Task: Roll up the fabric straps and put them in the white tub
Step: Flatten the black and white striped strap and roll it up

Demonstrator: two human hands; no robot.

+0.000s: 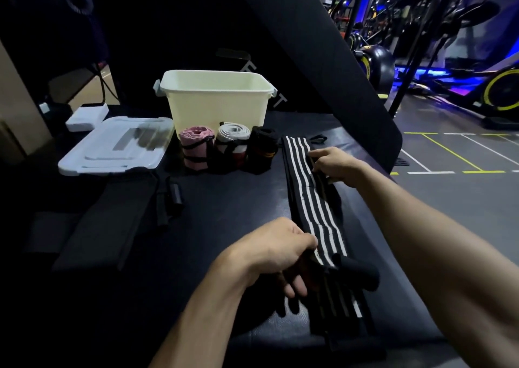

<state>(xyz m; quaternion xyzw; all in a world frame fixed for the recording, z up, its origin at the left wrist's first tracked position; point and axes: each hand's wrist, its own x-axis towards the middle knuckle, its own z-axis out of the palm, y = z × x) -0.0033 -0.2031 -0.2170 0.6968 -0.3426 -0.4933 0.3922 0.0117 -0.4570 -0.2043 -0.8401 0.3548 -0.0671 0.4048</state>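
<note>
From the head camera, a long black fabric strap with white stripes [309, 199] lies flat on the dark padded table [224, 213]. The left hand [278, 251] pinches its near end. The right hand [334, 164] pinches its far part. The white plastic tub [216, 101] stands behind three rolled straps [229, 150].

A long black strap with white lengthwise stripes [311, 199] lies flat and unrolled on the dark surface [224, 204], running from near to far. Beyond its far end stands an open white tub [216, 101], upright. Just in front of the tub stand three rolled straps side by side: a pink roll [195, 147], a grey-and-white roll [231, 146] and a black roll [262, 150]. Another dark strap [112, 216] lies flat to the left.
</note>
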